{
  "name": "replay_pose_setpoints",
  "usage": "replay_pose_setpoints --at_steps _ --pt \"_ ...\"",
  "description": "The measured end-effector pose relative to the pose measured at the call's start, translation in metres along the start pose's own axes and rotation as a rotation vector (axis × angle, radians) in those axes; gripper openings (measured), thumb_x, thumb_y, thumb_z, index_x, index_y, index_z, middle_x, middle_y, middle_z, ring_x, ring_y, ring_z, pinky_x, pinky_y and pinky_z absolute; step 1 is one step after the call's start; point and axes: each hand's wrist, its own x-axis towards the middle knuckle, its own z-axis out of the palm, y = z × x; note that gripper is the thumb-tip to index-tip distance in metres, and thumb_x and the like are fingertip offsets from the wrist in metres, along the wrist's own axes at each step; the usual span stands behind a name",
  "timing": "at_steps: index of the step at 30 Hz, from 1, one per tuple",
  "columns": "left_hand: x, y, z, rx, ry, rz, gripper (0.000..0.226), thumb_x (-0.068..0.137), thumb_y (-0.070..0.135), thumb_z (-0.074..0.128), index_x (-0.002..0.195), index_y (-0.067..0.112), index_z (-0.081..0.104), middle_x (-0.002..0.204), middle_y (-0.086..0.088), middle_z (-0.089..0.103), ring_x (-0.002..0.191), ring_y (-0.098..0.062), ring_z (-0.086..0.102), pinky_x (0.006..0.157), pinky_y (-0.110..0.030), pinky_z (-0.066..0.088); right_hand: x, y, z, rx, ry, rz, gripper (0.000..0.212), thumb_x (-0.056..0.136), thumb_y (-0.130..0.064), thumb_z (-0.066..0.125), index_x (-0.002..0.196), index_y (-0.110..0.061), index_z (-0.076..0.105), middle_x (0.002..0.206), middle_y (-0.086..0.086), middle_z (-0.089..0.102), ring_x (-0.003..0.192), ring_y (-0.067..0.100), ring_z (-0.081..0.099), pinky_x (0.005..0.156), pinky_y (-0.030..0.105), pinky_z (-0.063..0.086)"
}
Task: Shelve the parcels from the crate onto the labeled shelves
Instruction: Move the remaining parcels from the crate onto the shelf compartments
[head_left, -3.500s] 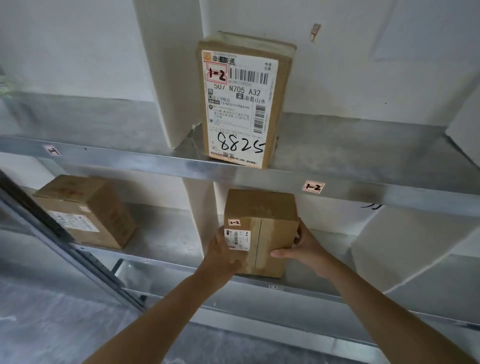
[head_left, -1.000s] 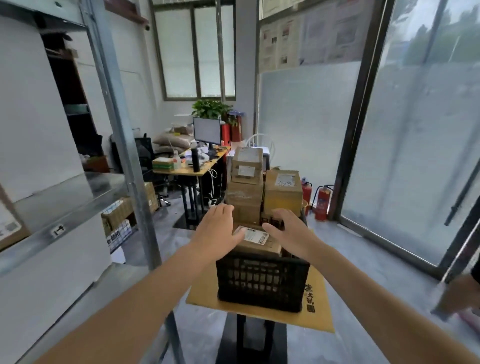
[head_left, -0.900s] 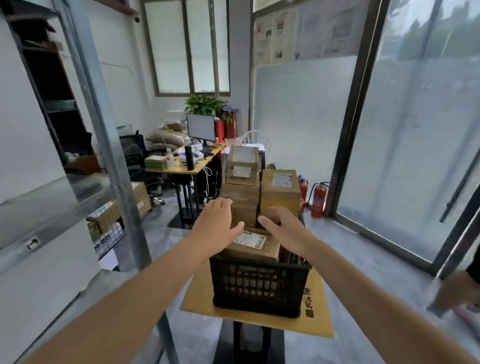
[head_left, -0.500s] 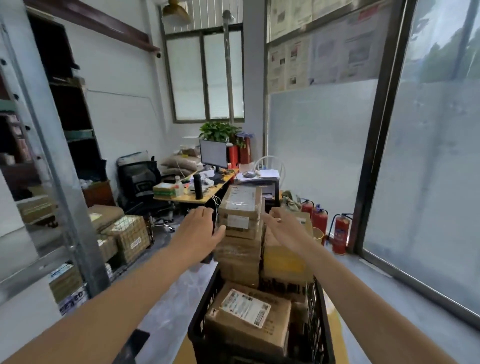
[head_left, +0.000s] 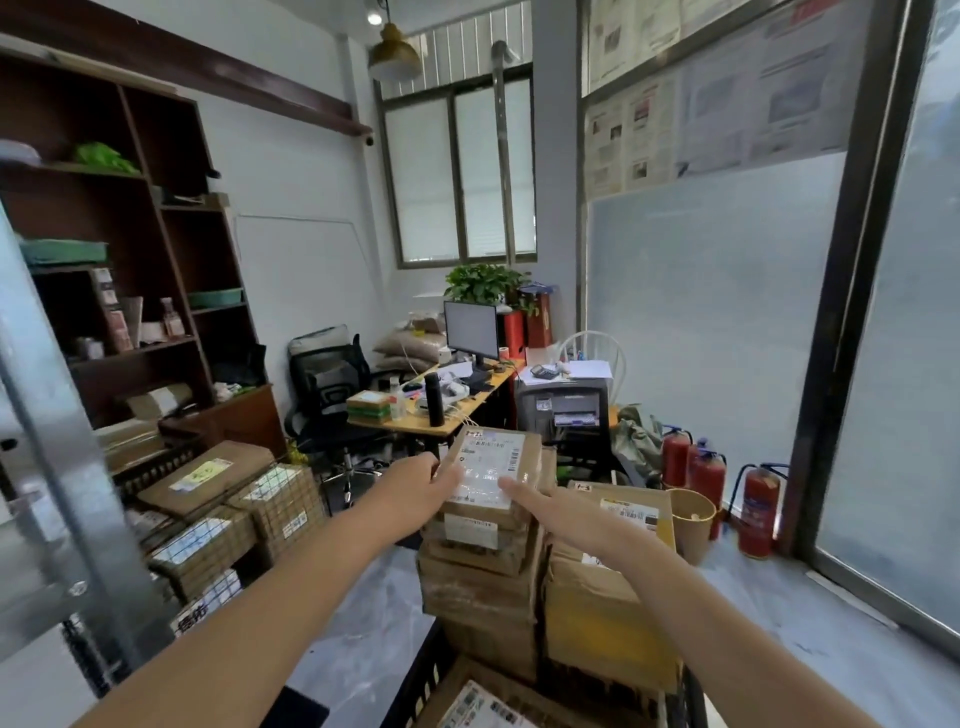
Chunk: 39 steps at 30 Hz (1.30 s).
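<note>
A black crate (head_left: 422, 687) in front of me holds a tall stack of brown cardboard parcels. The top parcel (head_left: 492, 453) is flat, with a white shipping label and a small red-marked tag at its far left corner. My left hand (head_left: 422, 484) touches its left side, fingers blurred against the edge. My right hand (head_left: 543, 508) reaches in from the right, straight fingers resting on the label's near right part. Beside the stack, a lower parcel tagged 1-3 (head_left: 626, 508) lies to the right. Another labelled parcel (head_left: 480, 707) lies at the crate's near end.
The metal shelf upright (head_left: 49, 478) stands close on my left. More boxes (head_left: 228, 512) are piled on the floor at left. A desk (head_left: 441, 410) with a monitor, a printer, a tan bin (head_left: 693, 525) and red fire extinguishers (head_left: 756, 512) lie beyond the crate.
I turned from the shelf to the crate and stepped close. Both hands have moved forward and up, from hovering near the stack to touching its top parcel.
</note>
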Motion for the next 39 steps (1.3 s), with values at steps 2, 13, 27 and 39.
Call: replay_pose_setpoints --at_steps 2,13,27,39 --pt "-0.002 0.0 0.004 -0.041 0.006 -0.007 0.049 0.095 0.059 0.034 0.078 0.017 0.053 0.077 0.0 0.058 0.064 -0.015 0.052 0.056 -0.03 0.038 0.001 0.003 0.0 0.011 0.005 -0.022 0.094 0.079 -0.087 0.035 0.155 -0.032 0.028 0.156 -0.005 0.039 0.141 0.021 0.038 0.108 0.032 0.029" --pt "-0.045 0.017 -0.005 -0.346 0.362 0.109 0.035 0.093 0.052 0.05 0.11 0.021 0.056 0.106 0.005 0.057 0.092 -0.009 0.059 0.074 -0.031 0.055 -0.005 0.006 0.004 0.326 0.107 -0.283 0.09 0.079 -0.061 0.07 0.152 -0.045 0.02 0.106 -0.003 0.076 0.096 0.014 0.073 0.094 0.039 0.056" --pt "-0.17 -0.078 -0.074 -0.404 0.545 -0.081 0.01 0.095 0.032 0.057 0.104 0.034 0.061 0.101 0.022 0.062 0.093 0.013 0.057 0.068 -0.002 0.04 -0.016 -0.042 0.094 0.179 -0.156 -0.4 0.094 0.048 -0.071 0.085 0.128 -0.038 0.048 0.114 -0.016 0.067 0.095 -0.003 0.066 0.073 0.015 0.051" --pt "-0.367 -0.164 -0.108 0.029 0.672 -0.328 0.027 0.089 0.029 0.064 0.115 0.023 0.058 0.116 0.01 0.058 0.109 -0.005 0.052 0.089 -0.019 0.035 -0.087 -0.084 0.229 0.199 -0.42 -0.495 0.093 0.046 -0.068 0.086 0.128 -0.037 0.054 0.114 -0.016 0.069 0.104 0.003 0.066 0.089 0.028 0.053"
